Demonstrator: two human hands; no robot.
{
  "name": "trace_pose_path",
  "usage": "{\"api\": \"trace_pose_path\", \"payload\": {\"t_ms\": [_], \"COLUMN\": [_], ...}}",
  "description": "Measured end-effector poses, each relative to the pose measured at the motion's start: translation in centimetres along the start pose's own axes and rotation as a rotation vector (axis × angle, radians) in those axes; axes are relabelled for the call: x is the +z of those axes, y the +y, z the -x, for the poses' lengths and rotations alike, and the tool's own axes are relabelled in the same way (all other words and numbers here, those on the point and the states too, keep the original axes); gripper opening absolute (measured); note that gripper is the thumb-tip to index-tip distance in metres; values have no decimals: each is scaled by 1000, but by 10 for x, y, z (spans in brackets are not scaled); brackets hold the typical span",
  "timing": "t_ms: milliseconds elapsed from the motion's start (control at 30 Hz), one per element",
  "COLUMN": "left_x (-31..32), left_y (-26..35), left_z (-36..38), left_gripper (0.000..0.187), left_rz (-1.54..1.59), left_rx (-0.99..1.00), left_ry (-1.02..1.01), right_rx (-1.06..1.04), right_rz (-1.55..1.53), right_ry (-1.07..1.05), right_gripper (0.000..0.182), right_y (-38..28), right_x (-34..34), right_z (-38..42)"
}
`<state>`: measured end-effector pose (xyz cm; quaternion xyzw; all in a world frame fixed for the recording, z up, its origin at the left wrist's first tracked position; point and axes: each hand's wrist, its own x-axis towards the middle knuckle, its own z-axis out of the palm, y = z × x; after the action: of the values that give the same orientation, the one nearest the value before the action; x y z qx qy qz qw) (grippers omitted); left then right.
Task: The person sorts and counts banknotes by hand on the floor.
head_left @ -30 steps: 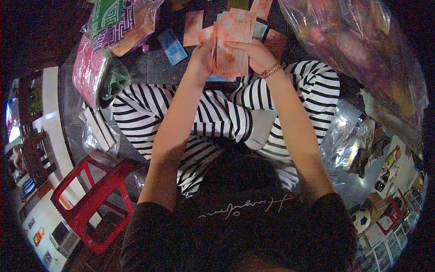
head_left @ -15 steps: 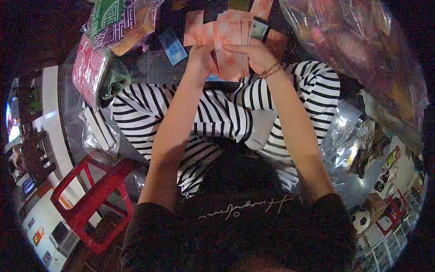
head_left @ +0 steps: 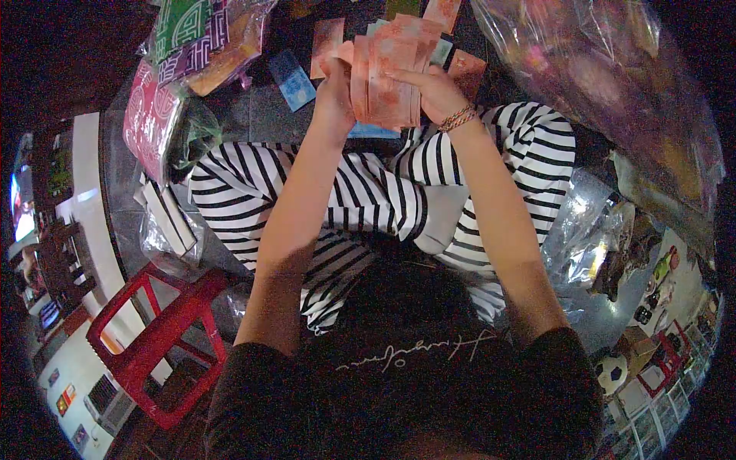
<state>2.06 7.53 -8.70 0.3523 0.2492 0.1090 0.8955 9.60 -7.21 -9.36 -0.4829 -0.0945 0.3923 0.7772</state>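
A fanned stack of orange-red banknotes (head_left: 389, 84) is held up between my two hands, above my crossed legs. My left hand (head_left: 335, 96) is closed on the stack's left edge, its thumb by the top left corner. My right hand (head_left: 437, 93), with a braided bracelet (head_left: 458, 119) at the wrist, grips the right side, a finger lying across the front note. More orange notes lie on the dark floor beyond, one on the left (head_left: 328, 46) and one on the right (head_left: 466, 74). A blue note (head_left: 292, 80) lies left of my left hand.
Patterned packets in clear plastic (head_left: 184, 46) lie at the upper left, with a pink packet (head_left: 149, 115) below. A big plastic bag (head_left: 598, 84) fills the upper right. A red plastic stool (head_left: 157, 337) stands at lower left. Crumpled plastic (head_left: 583, 230) lies beside my right knee.
The notes have fanned out wider, their upper part spreading to the right. Both hands shift slightly, with the right finger moving across the front of the stack.
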Motion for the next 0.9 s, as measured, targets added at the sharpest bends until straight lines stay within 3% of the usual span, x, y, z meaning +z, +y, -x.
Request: {"api": "trace_pose_path", "payload": {"t_ms": [233, 600, 700, 767, 900], "left_x": [-11, 0, -3, -4, -2], "left_y": [-1, -1, -1, 2, 3], "left_z": [-2, 3, 0, 1, 7], "left_gripper": [25, 36, 43, 29, 26], "left_rz": [-104, -221, -109, 132, 100], "left_rx": [-27, 23, 2, -42, -28], "left_ry": [-59, -116, -134, -115, -53], "right_rx": [4, 66, 60, 20, 14], "right_rz": [-7, 71, -5, -35, 8], "right_ry": [-45, -10, 14, 17, -14], "right_gripper": [33, 30, 31, 31, 31], "right_y": [-4, 3, 6, 6, -2], "right_x": [4, -2, -7, -4, 0], "right_z": [1, -4, -5, -2, 1]}}
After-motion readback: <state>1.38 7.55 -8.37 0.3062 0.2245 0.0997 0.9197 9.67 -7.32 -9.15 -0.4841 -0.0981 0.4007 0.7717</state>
